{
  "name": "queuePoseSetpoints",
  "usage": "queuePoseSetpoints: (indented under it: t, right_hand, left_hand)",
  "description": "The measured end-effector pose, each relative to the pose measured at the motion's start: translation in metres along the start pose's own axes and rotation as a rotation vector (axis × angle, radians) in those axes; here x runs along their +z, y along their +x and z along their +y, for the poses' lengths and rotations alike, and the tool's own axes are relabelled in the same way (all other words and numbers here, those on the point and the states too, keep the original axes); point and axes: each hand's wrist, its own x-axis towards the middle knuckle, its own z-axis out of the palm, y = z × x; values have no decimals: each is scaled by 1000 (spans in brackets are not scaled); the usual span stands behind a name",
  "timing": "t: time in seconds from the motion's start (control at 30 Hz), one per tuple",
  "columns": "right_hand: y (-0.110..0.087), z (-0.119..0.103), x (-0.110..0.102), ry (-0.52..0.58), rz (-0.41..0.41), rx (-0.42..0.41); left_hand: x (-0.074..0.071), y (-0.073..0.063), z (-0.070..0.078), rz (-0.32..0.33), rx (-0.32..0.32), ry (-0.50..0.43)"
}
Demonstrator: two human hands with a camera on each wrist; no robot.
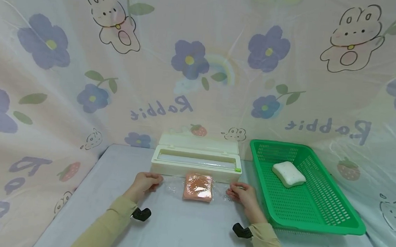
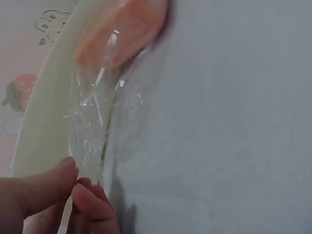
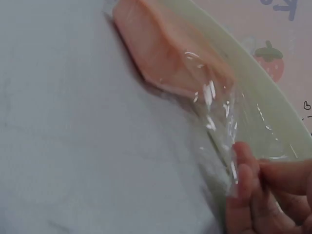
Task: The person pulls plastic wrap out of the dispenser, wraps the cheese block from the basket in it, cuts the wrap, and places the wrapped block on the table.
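Observation:
An orange-pink, squarish sponge-like block (image 1: 198, 187) lies in front of the dispenser, covered by clear plastic wrap (image 1: 173, 185) that stretches out to both sides. My left hand (image 1: 144, 185) pinches the wrap's left end between thumb and fingers; the left wrist view shows the film (image 2: 92, 126) gathered and creased there. At the other end, my right hand (image 1: 242, 195) pinches the film (image 3: 214, 122) between thumb and fingertips. Right behind the block stands the cream wrap dispenser (image 1: 195, 172), lid raised, with a roll of film (image 1: 195, 161) inside and a small green slider at its right.
A green plastic basket (image 1: 315, 227) stands on the right, holding a white sponge-like block (image 1: 289, 174). The table has a white cloth (image 1: 182, 234). A curtain (image 1: 221, 94) printed with rabbits and flowers hangs behind and at the sides.

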Motion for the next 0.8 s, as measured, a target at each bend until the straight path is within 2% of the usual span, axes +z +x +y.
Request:
queuePoseSetpoints:
  t: [0.13, 0.27, 0.37, 0.47, 0.6, 0.7, 0.8]
  right_hand:
    - [1, -1, -1, -103, 14, 12]
    - [0, -6, -3, -224, 74, 33]
    - [1, -12, -5, -227, 81, 54]
    - [4, -15, -3, -219, 7, 86]
    - [7, -13, 3, -267, -161, 111]
    - [6, -8, 8, -309, -245, 73]
    - [6, -3, 9, -341, -271, 14]
  left_hand:
    - [0, -1, -2, 6, 29, 4]
    - [-2, -1, -1, 61, 57, 25]
    - [0, 0, 5, 26, 60, 22]
    - [6, 2, 10, -77, 50, 8]
    - [19, 7, 10, -184, 57, 48]
    - [28, 10, 7, -209, 113, 114]
    - [35, 8, 5, -201, 163, 161]
